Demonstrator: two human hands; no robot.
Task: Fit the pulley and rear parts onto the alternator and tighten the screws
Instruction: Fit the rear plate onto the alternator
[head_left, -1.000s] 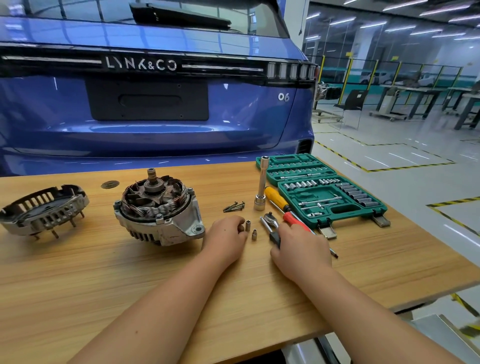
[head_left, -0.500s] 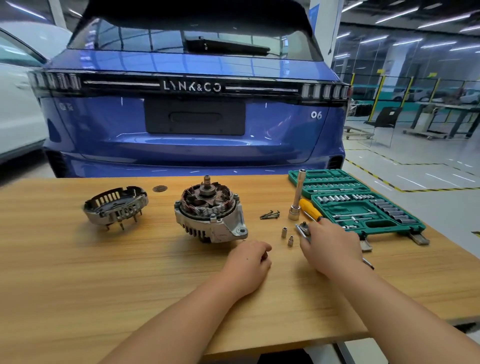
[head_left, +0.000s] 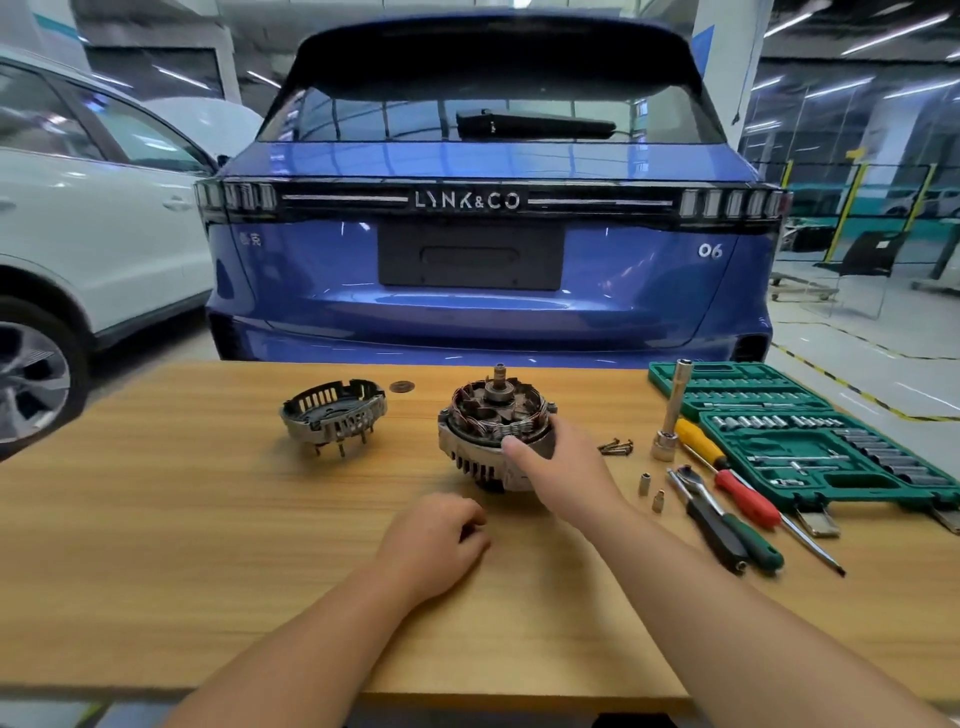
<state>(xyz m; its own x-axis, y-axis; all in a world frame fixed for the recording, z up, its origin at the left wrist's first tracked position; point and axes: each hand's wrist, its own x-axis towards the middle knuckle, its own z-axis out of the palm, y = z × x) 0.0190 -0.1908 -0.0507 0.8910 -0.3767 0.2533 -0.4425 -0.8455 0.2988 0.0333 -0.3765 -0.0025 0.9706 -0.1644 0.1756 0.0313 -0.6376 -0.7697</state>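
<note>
The alternator (head_left: 483, 436) stands mid-table with its shaft up and copper windings exposed. My right hand (head_left: 558, 467) grips its right side, thumb on the near rim and fingers wrapped behind the housing. The rear housing (head_left: 335, 415), a slotted metal ring with studs, lies apart to the left. My left hand (head_left: 436, 540) rests on the table in front of the alternator, fingers loosely curled, holding nothing. Several dark screws (head_left: 615, 447) lie in a small pile right of the alternator. No pulley can be made out.
Right of the screws are an upright socket extension (head_left: 671, 415), two small sockets (head_left: 645, 484), a ratchet (head_left: 706, 512) and screwdrivers (head_left: 737, 486). An open green socket case (head_left: 810, 441) fills the table's right end. A blue car (head_left: 483, 249) stands behind the table.
My right hand left the ratchet and moved left to grip the alternator. My left hand drew back toward me. The camera has tilted up and shifted left.
</note>
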